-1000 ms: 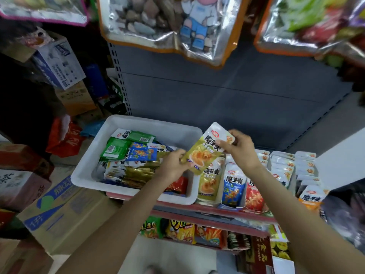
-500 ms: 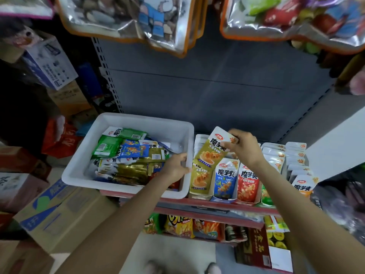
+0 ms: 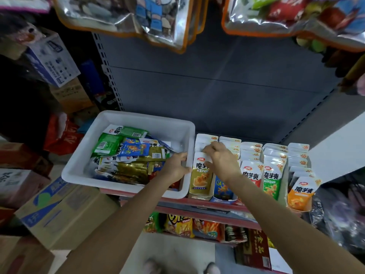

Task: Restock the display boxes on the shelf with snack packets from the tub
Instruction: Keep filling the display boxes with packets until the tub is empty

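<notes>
A white tub [image 3: 138,117] full of mixed green, blue and gold snack packets [image 3: 130,153] sits on the shelf's left end. My left hand [image 3: 175,167] grips the tub's right rim. To the tub's right stands a row of display boxes [image 3: 223,197] holding upright packets in yellow, blue, red [image 3: 250,175], green [image 3: 272,182] and orange [image 3: 300,194]. My right hand [image 3: 223,161] holds the top of a yellow packet [image 3: 201,178], which stands at the front of the leftmost box. My right wrist hides most of the blue row.
Stacked cardboard cartons [image 3: 59,210] crowd the floor to the left. Below the shelf's red edge [image 3: 197,206], a lower shelf holds chip bags [image 3: 181,224]. Large foil bags [image 3: 138,16] hang overhead. The grey back panel [image 3: 217,86] rises behind the boxes.
My right hand brought the yellow packet from above the tub's edge down into the leftmost display box. My left hand let go of the packet and took hold of the tub's rim.
</notes>
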The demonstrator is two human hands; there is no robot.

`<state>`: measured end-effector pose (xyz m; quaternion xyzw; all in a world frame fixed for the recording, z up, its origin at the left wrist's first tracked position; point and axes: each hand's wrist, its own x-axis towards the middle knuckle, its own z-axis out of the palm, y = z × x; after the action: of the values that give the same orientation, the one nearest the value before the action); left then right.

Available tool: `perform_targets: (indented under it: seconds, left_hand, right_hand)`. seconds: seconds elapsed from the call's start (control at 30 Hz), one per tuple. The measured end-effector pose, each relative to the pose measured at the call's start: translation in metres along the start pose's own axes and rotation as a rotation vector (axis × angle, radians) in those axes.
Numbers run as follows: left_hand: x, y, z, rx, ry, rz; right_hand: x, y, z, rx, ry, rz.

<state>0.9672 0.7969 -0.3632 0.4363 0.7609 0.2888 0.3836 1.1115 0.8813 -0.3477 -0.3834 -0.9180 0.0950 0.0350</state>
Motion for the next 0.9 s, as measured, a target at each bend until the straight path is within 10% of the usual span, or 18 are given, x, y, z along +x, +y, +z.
perform_targets:
  seconds: [0.43,0.6,0.9]
  left_hand:
    - [-0.018,-0.024,-0.022,0.052,0.128,0.073]
    - [-0.022,-0.072,-0.074,0.245,0.320,0.031]
    - [-0.021,-0.113,-0.116,0.560,0.110,-0.087]
  right_hand:
    - [0.007,-0.037,0.002,0.247,0.113,0.003]
    - [0.030,-0.095,0.017,0.363,-0.089,-0.089]
    - [0.075,-0.138,0.071,0.186,-0.418,-0.007]
